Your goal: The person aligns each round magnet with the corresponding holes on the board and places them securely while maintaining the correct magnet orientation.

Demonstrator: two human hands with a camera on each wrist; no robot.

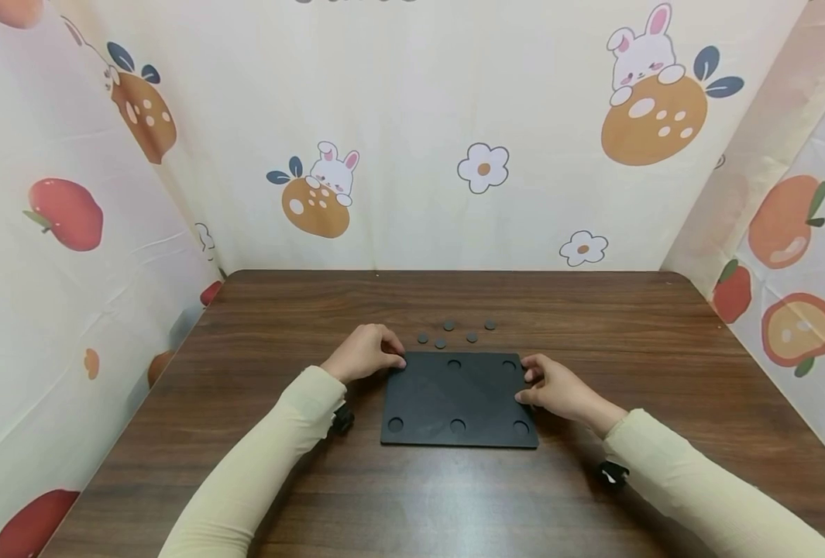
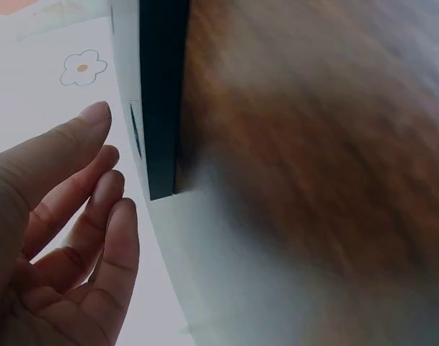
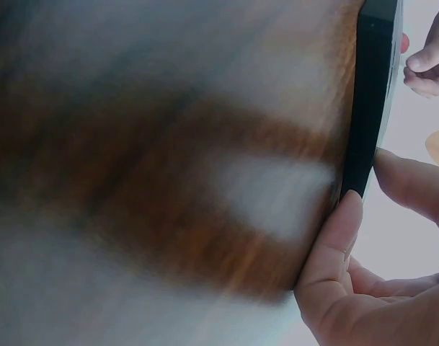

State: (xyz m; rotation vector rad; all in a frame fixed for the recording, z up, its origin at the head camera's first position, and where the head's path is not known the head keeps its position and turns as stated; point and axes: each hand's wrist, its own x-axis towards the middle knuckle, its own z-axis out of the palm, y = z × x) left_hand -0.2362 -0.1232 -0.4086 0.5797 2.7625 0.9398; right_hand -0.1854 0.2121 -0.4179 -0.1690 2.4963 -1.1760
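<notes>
A black board is lying flat on the wood-grain surface, with its long sides running from left to right. It is showing 5 round recesses: 3 along the near edge, and 2 at the middle and right of the far edge. The left hand is covering the far left corner from the head view. Its thumb and fingers are curving loosely with a narrow gap between them, and nothing is showing in that gap in the left wrist view; whether the fingertips are touching the board, I cannot tell.

The right hand is holding the board's right edge near the far corner, its thumb and a finger meeting the rim and the other fingers bending in behind.

Just beyond the far edge, 5 small dark discs are lying scattered on the surface, apart from the board and from each other. The left hand is resting nearer to them than the right.

Pale sleeves are covering the arms, and a dark device is sitting under each wrist. Behind the surface, a pale curtain is hanging, printed with rabbits, fruit and flowers.
</notes>
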